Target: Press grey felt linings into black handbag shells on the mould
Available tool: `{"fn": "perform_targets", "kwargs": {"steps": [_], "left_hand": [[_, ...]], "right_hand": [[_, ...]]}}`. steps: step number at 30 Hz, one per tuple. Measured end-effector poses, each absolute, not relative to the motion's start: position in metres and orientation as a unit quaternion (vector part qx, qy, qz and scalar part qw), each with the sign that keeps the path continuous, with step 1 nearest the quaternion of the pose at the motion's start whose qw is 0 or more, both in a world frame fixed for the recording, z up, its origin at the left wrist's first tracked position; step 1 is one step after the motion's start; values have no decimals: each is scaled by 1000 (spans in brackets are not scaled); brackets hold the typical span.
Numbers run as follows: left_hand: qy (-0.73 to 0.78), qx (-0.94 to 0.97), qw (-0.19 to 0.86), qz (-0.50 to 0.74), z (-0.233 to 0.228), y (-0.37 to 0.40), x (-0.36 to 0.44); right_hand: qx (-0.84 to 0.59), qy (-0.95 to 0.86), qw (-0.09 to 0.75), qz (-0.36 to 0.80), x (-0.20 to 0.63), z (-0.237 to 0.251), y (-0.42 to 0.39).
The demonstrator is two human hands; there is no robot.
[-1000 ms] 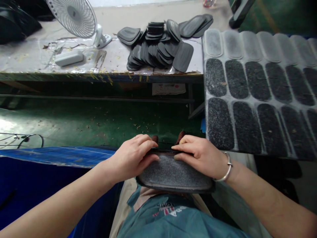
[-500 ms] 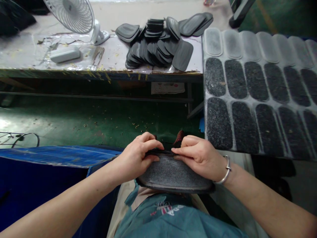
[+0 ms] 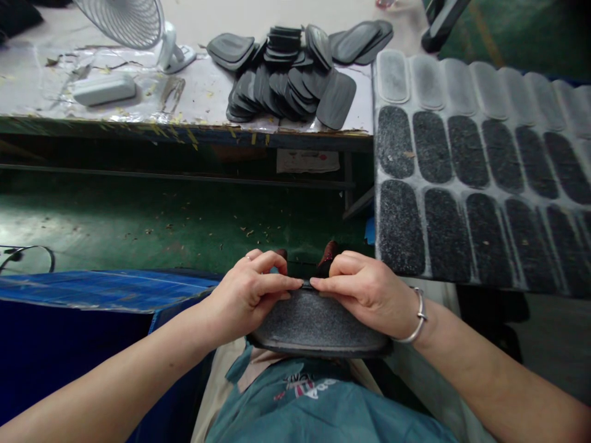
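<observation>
Nearest is a teal shirt (image 3: 323, 406), and just beyond it a grey felt-topped pad (image 3: 318, 323) lies across the lap. The left hand (image 3: 247, 295) and the right hand (image 3: 369, 289) meet at the pad's far edge, fingertips almost touching at its middle. Both hands have their fingers curled and pinched on that edge; the thumbs lie underneath or along it. A bangle (image 3: 415, 317) circles the right wrist. Two reddish shoe tips (image 3: 329, 258) show just past the hands, on the green floor (image 3: 161, 221). To the left, near, is a blue bin (image 3: 92, 295). To the right, a board (image 3: 466, 178) carries rows of oblong pads: dark ones in the near two rows, pale ones in the far row. Farther off, a bench (image 3: 184, 104) holds a heap of dark pads (image 3: 295, 77), a small white case (image 3: 104, 89) and, at its far left, a white fan (image 3: 133, 21).
</observation>
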State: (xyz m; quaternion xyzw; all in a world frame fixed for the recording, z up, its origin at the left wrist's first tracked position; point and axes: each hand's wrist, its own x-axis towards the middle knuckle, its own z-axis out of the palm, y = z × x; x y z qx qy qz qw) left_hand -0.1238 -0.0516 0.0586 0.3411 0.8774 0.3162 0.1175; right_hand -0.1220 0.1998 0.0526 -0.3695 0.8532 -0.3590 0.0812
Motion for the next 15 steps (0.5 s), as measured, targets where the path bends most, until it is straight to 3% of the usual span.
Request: {"fn": "perform_targets", "kwargs": {"steps": [10,15], "left_hand": [[881,403,121,217,68,-52,-124],[869,428,102,226,66,-51,-124]], "right_hand": [[-449,865,72,-209,-119,59,209],[-459,866,26,-195,-108,60,218]]}}
